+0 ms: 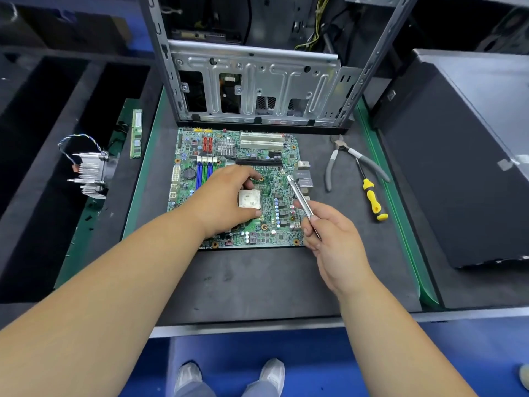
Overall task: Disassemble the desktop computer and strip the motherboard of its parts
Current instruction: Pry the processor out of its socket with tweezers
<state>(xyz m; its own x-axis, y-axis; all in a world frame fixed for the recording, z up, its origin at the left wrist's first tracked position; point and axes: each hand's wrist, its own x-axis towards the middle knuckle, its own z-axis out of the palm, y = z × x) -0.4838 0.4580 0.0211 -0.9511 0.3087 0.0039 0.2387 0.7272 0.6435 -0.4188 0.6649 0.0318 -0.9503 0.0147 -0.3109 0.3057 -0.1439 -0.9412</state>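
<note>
A green motherboard (266, 167) lies flat on the dark mat in front of the stripped metal computer case (254, 81). My left hand (226, 196) is over the board's middle, its thumb and fingers around the square silver processor (249, 199) in the socket. My right hand (329, 236) grips a slim silver metal tool (299, 194) whose tip points up over the board's right side, near the rear ports. A heatsink with fan and wires (90, 173) and a green memory stick (136, 133) lie off to the left.
Grey-handled cutting pliers (343, 159) and a yellow-handled screwdriver (372, 199) lie on the mat right of the board. A dark side panel (458, 156) rests at the right. Deep black bins (43, 138) sit at the left. The table's front edge is near my body.
</note>
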